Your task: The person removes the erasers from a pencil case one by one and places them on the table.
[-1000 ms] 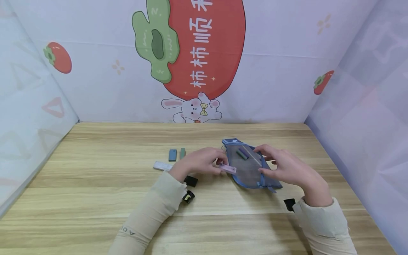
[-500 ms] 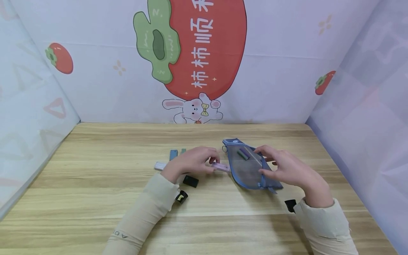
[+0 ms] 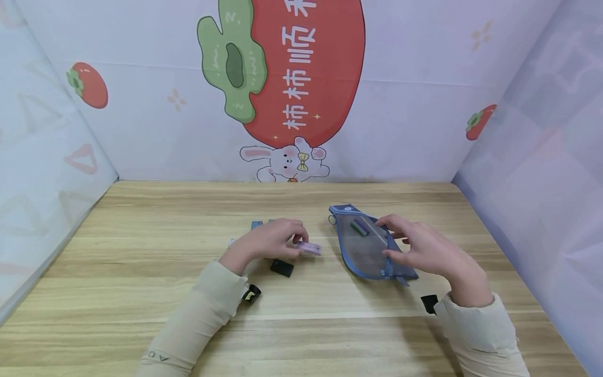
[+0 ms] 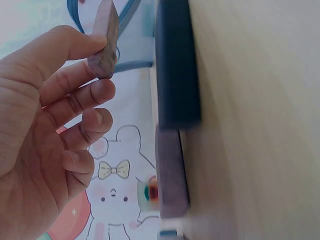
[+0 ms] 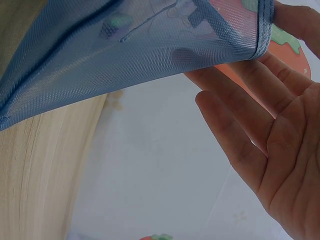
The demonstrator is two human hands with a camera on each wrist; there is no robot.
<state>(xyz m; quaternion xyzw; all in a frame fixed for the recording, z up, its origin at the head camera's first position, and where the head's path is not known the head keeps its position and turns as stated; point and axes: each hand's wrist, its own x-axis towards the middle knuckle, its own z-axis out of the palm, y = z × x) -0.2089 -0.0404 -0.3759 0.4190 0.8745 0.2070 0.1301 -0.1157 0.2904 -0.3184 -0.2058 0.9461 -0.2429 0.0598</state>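
Note:
In the head view my left hand (image 3: 270,241) pinches a small pale pink rectangular block (image 3: 310,248) by one end, between thumb and forefinger; the left wrist view shows the other fingers loosely curled below the block (image 4: 104,47). To the right lies a blue mesh zip pouch (image 3: 360,256), with a green and a purple piece (image 3: 360,226) seen through its mesh. My right hand (image 3: 428,251) holds the pouch's right edge, thumb on one side and fingers on the other. A black block (image 3: 281,268) lies on the table just below my left hand.
Behind my left hand, a blue block (image 3: 256,224) and a green one (image 3: 271,221) show partly, with a sliver of a white block (image 3: 231,243). Patterned cloth walls (image 3: 414,131) enclose the wooden table (image 3: 358,335) at the back and sides.
My left hand has moved left, away from the pouch, with the pink block still pinched. It now covers more of the blocks behind it. The right hand and pouch look unchanged.

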